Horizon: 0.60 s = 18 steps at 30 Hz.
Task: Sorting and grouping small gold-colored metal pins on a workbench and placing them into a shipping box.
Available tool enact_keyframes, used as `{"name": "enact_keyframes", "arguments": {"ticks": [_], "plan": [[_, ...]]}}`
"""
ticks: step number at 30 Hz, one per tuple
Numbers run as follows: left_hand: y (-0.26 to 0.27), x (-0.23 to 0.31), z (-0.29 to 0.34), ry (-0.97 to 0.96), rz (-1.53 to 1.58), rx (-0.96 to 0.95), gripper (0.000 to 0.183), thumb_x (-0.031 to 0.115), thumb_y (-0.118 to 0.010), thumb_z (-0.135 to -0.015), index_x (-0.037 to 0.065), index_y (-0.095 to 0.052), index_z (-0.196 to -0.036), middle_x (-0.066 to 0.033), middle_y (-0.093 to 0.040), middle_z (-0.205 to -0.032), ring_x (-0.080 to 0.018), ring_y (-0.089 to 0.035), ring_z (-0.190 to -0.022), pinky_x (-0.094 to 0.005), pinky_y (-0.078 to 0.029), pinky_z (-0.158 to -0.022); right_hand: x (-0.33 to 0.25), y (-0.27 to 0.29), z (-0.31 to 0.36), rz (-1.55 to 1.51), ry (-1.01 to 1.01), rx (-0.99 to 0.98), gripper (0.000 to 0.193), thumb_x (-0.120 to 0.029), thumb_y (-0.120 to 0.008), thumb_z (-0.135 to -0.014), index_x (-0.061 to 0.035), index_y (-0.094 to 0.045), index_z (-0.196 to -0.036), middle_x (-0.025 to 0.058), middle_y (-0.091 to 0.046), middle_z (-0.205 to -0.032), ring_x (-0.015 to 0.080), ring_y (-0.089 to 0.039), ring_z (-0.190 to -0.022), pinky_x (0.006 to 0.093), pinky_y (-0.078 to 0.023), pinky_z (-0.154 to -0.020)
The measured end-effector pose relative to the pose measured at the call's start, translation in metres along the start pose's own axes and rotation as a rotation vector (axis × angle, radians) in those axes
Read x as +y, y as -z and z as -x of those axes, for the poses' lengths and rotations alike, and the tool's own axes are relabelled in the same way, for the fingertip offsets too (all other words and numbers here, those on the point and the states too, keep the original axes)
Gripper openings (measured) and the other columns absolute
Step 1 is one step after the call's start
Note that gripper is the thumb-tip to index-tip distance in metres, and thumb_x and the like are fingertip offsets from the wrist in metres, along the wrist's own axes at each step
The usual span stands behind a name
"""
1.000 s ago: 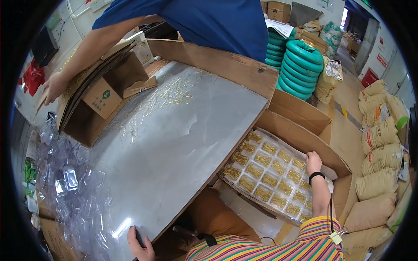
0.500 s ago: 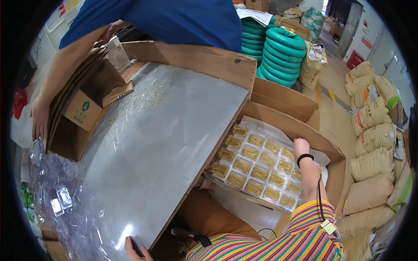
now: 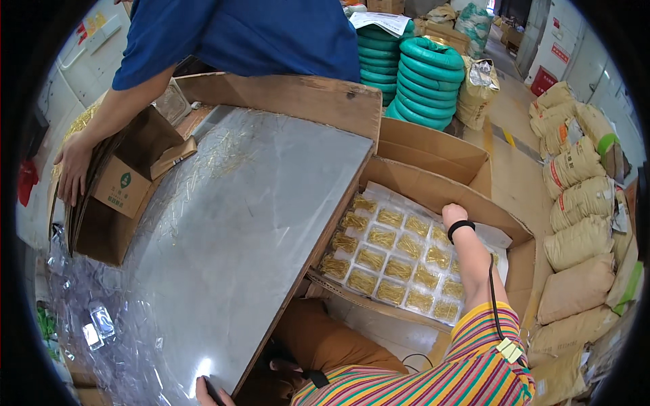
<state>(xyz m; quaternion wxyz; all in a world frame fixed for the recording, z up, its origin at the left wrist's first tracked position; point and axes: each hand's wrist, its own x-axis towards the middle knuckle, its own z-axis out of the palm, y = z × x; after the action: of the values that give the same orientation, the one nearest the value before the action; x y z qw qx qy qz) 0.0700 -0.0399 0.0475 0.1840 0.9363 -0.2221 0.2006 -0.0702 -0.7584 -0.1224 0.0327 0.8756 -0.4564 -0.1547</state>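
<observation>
My right hand (image 3: 455,215), with a black band at the wrist, is curled closed at the far side of an open cardboard box (image 3: 521,267). What its fingers hold, if anything, is hidden. Under and beside it, rows of small clear plastic trays (image 3: 370,258) filled with thin golden sticks lie in the box. A white sheet (image 3: 493,235) lines the box wall near that hand. Low in the picture, my left hand (image 3: 214,394) rests at the near edge of the grey metal table (image 3: 250,223). A dark shape lies between its fingers, and most of that hand is cut off.
Loose golden sticks (image 3: 220,159) lie scattered over the far tabletop. Clear plastic packaging (image 3: 101,318) heaps along the left. A co-worker in blue (image 3: 271,37) reaches to a stack of cardboard boxes (image 3: 122,196). Green coils (image 3: 426,84) stand behind; stacked sacks (image 3: 575,210) line the right.
The view has shifted slightly. The co-worker's hand has moved up and right along the stacked boxes. My right hand stays closed at the box's far side; my left stays at the table edge.
</observation>
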Motion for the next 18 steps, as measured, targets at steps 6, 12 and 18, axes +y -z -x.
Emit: {"name": "enact_keyframes", "arguments": {"ticks": [6, 12, 18], "plan": [[0.001, 0.001, -0.002, -0.002, 0.02, 0.003, 0.034, 0.014, -0.064, -0.098, -0.008, -0.062, -0.124, -0.0252, -0.064, -0.124, -0.0394, -0.061, -0.115, -0.0432, -0.048, -0.103, -0.007, 0.013, 0.006, -0.027, -0.02, 0.051, 0.024, -0.011, -0.055, -0.091, -0.0053, -0.077, -0.1, 0.0164, -0.074, -0.106, 0.031, -0.073, -0.099, 0.0405, -0.059, -0.086], [0.002, -0.001, -0.003, -0.043, 0.023, 0.006, 0.032, 0.012, -0.064, -0.097, -0.008, -0.063, -0.123, -0.0251, -0.065, -0.122, -0.0397, -0.062, -0.113, -0.0436, -0.048, -0.102, -0.001, 0.0, 0.005, -0.111, -0.042, 0.063, 0.023, -0.011, -0.055, -0.09, -0.0069, -0.077, -0.094, 0.0182, -0.074, -0.103, 0.0336, -0.072, -0.099, 0.0435, -0.058, -0.084], [0.002, -0.002, -0.004, -0.057, 0.013, 0.005, 0.032, 0.012, -0.064, -0.097, -0.007, -0.063, -0.123, -0.0247, -0.065, -0.122, -0.0395, -0.062, -0.113, -0.044, -0.048, -0.102, 0.002, -0.013, 0.038, -0.263, -0.026, 0.394, 0.02, -0.009, -0.055, -0.088, -0.0058, -0.07, -0.101, 0.0205, -0.071, -0.098, 0.0386, -0.07, -0.093, 0.0486, -0.057, -0.08]]}}
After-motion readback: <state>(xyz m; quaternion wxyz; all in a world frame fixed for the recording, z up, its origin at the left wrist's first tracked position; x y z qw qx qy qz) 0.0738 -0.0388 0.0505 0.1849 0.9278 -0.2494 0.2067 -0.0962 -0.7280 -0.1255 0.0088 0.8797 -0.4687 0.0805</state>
